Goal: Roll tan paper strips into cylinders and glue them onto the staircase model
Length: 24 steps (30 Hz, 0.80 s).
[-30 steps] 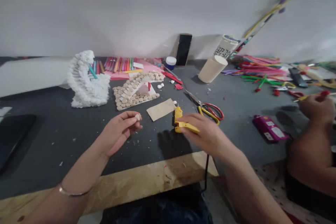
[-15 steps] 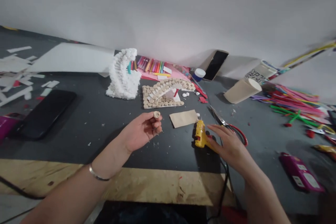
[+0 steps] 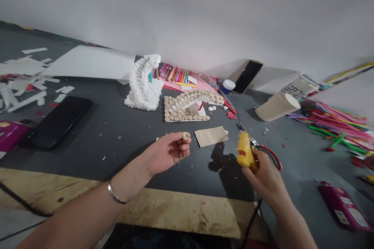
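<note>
My left hand (image 3: 168, 152) pinches a small round wooden disc (image 3: 186, 136) between thumb and fingertips, above the dark table. My right hand (image 3: 263, 177) is shut around a yellow hot glue gun (image 3: 244, 149), which is blurred and raised off the table. Its black cord (image 3: 253, 220) runs down past the table edge. Red-handled scissors (image 3: 270, 155) lie just behind my right hand, partly hidden by it. Between my hands lies a piece of kraft paper (image 3: 210, 136). Beyond it stands an arch of wooden discs on a board (image 3: 187, 107).
A white foam sculpture (image 3: 143, 83) stands left of the arch. Paper cups (image 3: 277, 107), a phone (image 3: 247, 76), a black tablet (image 3: 58, 122), coloured sticks (image 3: 330, 122) and a purple box (image 3: 344, 208) surround the work area. A plywood strip (image 3: 187, 212) edges the table.
My right hand has closed on the glue gun and lifted it off the table. My left hand still holds the disc. The view has turned, moving the table contents rightward and out of frame.
</note>
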Each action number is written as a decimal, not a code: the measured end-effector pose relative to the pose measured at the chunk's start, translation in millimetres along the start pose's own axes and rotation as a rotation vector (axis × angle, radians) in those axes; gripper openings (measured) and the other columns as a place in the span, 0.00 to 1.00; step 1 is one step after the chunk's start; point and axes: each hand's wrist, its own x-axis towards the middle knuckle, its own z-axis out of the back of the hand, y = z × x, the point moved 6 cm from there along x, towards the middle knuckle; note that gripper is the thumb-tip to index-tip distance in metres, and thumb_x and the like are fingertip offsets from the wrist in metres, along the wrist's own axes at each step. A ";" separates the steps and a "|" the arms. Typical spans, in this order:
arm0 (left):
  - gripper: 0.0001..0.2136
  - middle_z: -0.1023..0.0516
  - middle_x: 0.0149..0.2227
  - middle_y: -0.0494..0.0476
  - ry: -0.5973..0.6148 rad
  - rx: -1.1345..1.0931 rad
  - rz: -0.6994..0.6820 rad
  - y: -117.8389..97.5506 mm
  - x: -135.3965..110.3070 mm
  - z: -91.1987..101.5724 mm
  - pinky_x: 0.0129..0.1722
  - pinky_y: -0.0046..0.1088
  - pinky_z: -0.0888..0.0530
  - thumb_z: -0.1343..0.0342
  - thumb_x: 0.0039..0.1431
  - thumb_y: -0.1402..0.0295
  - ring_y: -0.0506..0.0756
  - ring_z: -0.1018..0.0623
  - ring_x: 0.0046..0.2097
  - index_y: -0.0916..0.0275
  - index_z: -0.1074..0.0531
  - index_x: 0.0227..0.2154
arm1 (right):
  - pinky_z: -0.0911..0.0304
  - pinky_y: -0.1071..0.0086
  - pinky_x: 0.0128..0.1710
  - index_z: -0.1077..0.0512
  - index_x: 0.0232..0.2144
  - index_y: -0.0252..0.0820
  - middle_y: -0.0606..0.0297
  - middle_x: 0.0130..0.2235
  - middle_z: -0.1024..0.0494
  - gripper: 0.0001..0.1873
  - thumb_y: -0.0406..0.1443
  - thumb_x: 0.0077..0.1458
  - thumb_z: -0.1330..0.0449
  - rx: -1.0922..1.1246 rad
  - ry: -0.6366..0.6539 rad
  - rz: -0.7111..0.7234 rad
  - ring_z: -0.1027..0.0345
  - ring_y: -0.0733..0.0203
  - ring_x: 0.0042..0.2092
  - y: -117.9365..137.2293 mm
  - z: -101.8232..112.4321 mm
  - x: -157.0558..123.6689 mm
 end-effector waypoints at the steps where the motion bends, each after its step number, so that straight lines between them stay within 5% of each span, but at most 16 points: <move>1: 0.04 0.29 0.30 0.56 -0.013 0.003 -0.003 0.4 0.3 1.4 0.30 0.22 0.24 0.44 0.57 0.75 0.46 0.30 0.27 0.70 0.26 0.29 | 0.33 0.65 0.30 0.30 0.41 0.40 0.58 0.34 0.23 0.15 0.40 0.51 0.42 0.117 -0.030 -0.064 0.28 0.55 0.33 0.7 5.7 1.7; 4: 0.03 0.28 0.31 0.56 -0.025 0.010 -0.025 -0.1 1.1 3.6 0.30 0.22 0.24 0.43 0.58 0.76 0.46 0.29 0.27 0.70 0.26 0.30 | 0.35 0.69 0.28 0.28 0.39 0.42 0.59 0.35 0.23 0.13 0.43 0.58 0.44 0.559 -0.083 -0.164 0.30 0.60 0.32 17.9 14.4 7.6; 8: 0.01 0.28 0.31 0.54 -0.018 0.017 -0.079 -3.8 2.7 4.6 0.31 0.21 0.23 0.41 0.56 0.76 0.45 0.28 0.28 0.70 0.26 0.30 | 0.37 0.72 0.25 0.28 0.37 0.42 0.61 0.34 0.23 0.12 0.43 0.61 0.44 0.874 0.005 -0.030 0.31 0.62 0.31 72.2 -0.6 14.9; 14: 0.03 0.25 0.30 0.54 -0.060 0.002 -0.138 -9.5 4.4 10.6 0.34 0.22 0.22 0.38 0.53 0.76 0.46 0.25 0.29 0.68 0.25 0.31 | 0.33 0.69 0.35 0.27 0.35 0.45 0.64 0.34 0.23 0.10 0.43 0.61 0.44 0.798 0.168 0.289 0.27 0.60 0.36 132.1 -30.8 6.4; 24: 0.06 0.25 0.28 0.54 -0.060 0.091 -0.122 -7.7 5.7 5.2 0.32 0.20 0.22 0.36 0.49 0.76 0.46 0.25 0.26 0.68 0.25 0.31 | 0.37 0.69 0.26 0.29 0.28 0.42 0.64 0.26 0.26 0.18 0.45 0.63 0.49 0.585 0.079 0.453 0.32 0.62 0.27 140.4 -25.9 2.2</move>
